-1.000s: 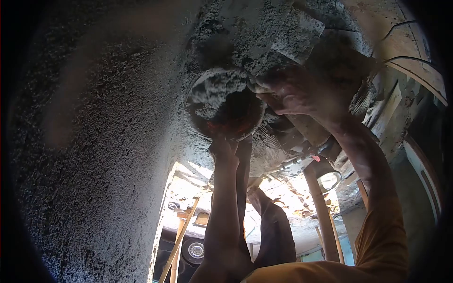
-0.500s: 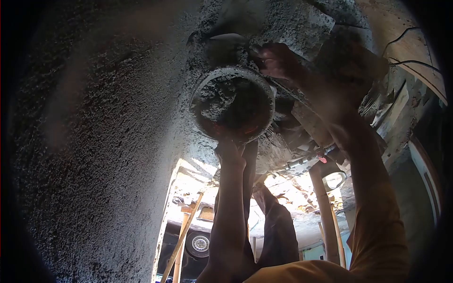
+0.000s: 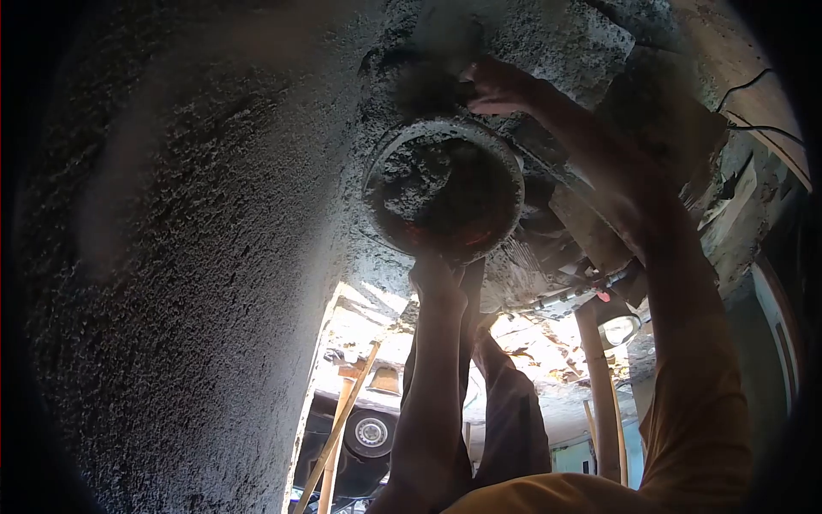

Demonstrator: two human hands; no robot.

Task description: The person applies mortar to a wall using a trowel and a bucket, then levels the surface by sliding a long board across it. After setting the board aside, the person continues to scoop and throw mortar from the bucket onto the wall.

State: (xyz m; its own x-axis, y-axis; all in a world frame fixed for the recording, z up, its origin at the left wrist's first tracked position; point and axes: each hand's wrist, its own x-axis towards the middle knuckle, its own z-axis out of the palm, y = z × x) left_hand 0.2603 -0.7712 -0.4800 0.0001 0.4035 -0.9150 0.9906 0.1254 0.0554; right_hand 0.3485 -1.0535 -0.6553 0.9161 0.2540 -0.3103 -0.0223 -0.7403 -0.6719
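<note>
My left hand (image 3: 438,276) is closed on the near rim of a round bowl (image 3: 521,193), its fingertips hidden. Grey, lumpy mortar (image 3: 419,176) clings to the bowl's far left side, while the rest of the inside is dark. Beyond the far rim, my right hand (image 3: 495,87) is closed around a dark flat tool (image 3: 435,90), blurred and in shadow, so its exact kind does not show. The tool is close to the bowl's far edge, beside the rough plastered wall (image 3: 197,257).
Rubble and broken slabs (image 3: 591,231) lie right of the bowl. Wooden poles (image 3: 604,385) stand near a bright opening, with a vehicle wheel (image 3: 372,432) beyond. Black cables (image 3: 762,128) hang at the upper right. My bare foot (image 3: 490,351) shows below the bowl.
The bowl and my left hand appear further right in the view, as does much of the background. My right hand has moved slightly up, away from the bowl's rim, still holding the dark tool.
</note>
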